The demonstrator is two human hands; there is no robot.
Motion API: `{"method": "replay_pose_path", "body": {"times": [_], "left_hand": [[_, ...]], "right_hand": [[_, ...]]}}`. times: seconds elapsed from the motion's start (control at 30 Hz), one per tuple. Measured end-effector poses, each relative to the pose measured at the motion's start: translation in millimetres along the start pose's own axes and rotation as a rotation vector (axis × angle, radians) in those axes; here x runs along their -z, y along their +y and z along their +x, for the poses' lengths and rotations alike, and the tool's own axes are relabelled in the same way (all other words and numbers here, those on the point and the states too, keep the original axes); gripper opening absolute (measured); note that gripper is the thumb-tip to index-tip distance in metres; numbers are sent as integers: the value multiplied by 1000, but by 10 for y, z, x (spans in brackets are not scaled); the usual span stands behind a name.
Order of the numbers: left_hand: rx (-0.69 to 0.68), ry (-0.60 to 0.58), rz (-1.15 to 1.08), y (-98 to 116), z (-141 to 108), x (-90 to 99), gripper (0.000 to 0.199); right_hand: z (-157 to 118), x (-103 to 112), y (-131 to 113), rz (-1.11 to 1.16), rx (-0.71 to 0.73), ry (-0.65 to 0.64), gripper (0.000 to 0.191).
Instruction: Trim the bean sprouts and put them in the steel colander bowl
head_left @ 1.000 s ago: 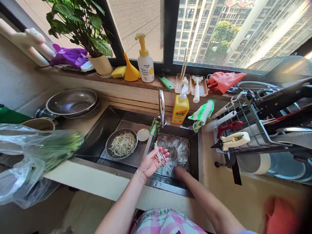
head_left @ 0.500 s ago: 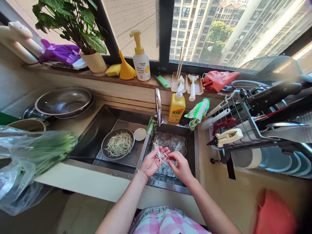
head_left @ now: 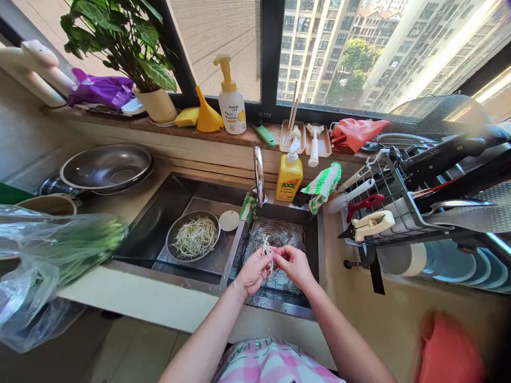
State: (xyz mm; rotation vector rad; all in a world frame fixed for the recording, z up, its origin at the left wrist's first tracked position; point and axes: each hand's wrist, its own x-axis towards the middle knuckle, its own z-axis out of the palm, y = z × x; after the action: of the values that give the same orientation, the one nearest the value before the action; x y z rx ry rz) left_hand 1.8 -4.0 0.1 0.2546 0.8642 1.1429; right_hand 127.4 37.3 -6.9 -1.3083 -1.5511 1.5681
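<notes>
A small bunch of bean sprouts (head_left: 266,249) is held in my left hand (head_left: 254,271), its fingers closed around them above the right sink basin (head_left: 313,234). My right hand (head_left: 294,267) meets it from the right, thumb and fingertips pinched at the sprouts. Beneath both hands, a clear plastic bag (head_left: 281,234) with wet, thin strands lies in the basin. To the left, a round metal bowl (head_left: 170,253) heaped with more bean sprouts (head_left: 196,235) stands in the left basin. Beside the bowl is a white round disc (head_left: 229,221).
The faucet (head_left: 259,173) rises between the basins, near a yellow AXE bottle (head_left: 289,178) and a green-white cloth (head_left: 324,183). A wire rack (head_left: 403,202) with knives and utensils stands right. Bagged green vegetables (head_left: 88,239) and a wide metal pan (head_left: 106,166) lie left.
My left hand has gone from an open palm to fingers closed round the bean sprouts. My right hand has moved in closer, its fingertips now meeting the left hand.
</notes>
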Motion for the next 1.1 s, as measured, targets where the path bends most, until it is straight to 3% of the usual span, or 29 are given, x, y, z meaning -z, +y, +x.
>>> {"method": "replay_pose_path", "body": {"times": [0.1, 0.23, 0.4, 0.6, 0.8, 0.93, 1.1], "left_hand": [[-18, 61, -15, -48, 34, 1, 20], [-8, 96, -54, -87, 69, -20, 20], [-33, 90, -193, -22, 75, -62, 12], [-46, 53, -198, 47, 46, -72, 9], [-50, 47, -211, -8, 45, -101, 7], [-48, -18, -265, 26, 47, -74, 6], [-29, -66, -246, 39, 28, -46, 8]], "right_hand": [[-8, -14, 19, -90, 67, -19, 8], [-33, -57, 6, -194, 152, 91, 9], [-63, -17, -82, -39, 110, 219, 10], [-142, 66, -93, -93, 122, 77, 11], [-138, 9, -41, -161, 176, 155, 13], [-133, 26, -68, -15, 127, 202, 12], [-147, 117, -132, -103, 209, 141, 12]]}}
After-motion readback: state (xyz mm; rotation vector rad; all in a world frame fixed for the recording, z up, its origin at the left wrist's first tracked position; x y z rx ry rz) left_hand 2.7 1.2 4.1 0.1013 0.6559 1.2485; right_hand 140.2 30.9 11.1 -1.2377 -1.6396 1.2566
